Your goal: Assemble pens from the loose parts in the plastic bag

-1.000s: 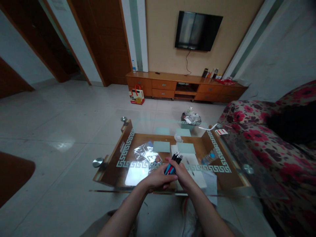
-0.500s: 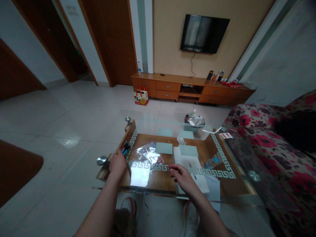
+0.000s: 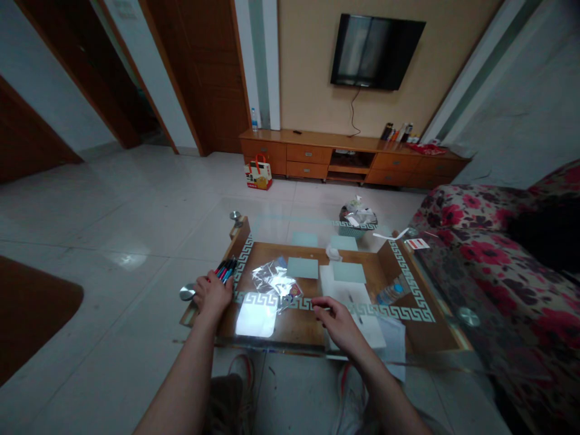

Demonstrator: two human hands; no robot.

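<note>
At the left end of the glass table my left hand (image 3: 214, 295) closes round the near ends of a bunch of pens (image 3: 225, 269), thumb on one side and fingers on the other. The pens show dark, red and blue barrels. My right hand (image 3: 334, 317) hangs over the table's near middle, fingers loosely bent and apart, with nothing visible in it. Between the hands lies a crinkled clear plastic bag (image 3: 274, 279). Beside the right hand are a white box-like block (image 3: 371, 335) and a thin pen (image 3: 354, 307).
The glass table (image 3: 290, 329) has a wooden shelf beneath its top. A plastic bottle (image 3: 390, 293) lies at the right, and a white strip (image 3: 390, 236) near the far right corner. Beyond stand a filled waste bin (image 3: 356, 227) and a flowered sofa (image 3: 484, 254).
My left hand has shifted slightly, and its fingers now spread round the pens, showing more of the bunch. My right hand has hardly moved. The view has tilted a little.
</note>
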